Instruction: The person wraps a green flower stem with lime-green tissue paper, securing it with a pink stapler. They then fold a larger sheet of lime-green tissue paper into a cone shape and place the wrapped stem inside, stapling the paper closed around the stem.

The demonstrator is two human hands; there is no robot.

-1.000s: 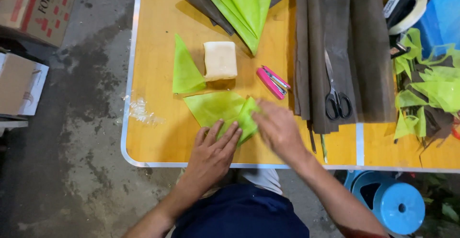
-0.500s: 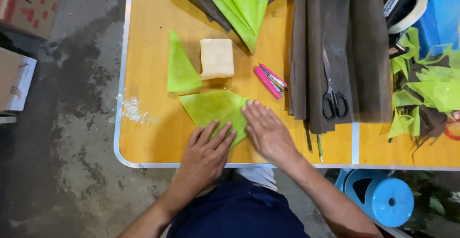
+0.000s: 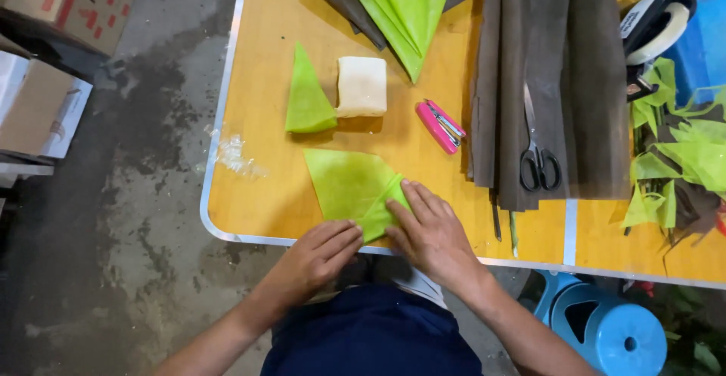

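Green sheet (image 3: 349, 185) lies flat at the table's (image 3: 257, 119) near edge, its folded corner tucked under both hands. Left hand (image 3: 314, 255) rests palm down, fingers held together, their tips on the lower edge of the fold; right hand (image 3: 431, 232) lies just beside it, fingers slightly spread and pressing flat on the turned-over flap. Beyond the left hand sit a folded green cone (image 3: 308, 104) and a pale block (image 3: 361, 85), touching each other; beyond the right hand lies a pink stapler (image 3: 439, 126), and farther right scissors (image 3: 538, 156) rest on dark brown sheets (image 3: 560, 73). As a judgement, the thin sheet could slip or crease crooked if the two hands press unevenly, since only fingertips pin it. It also lies close to the table edge, so a push toward the body might slide it off. The flap may spring open if pressure lifts.
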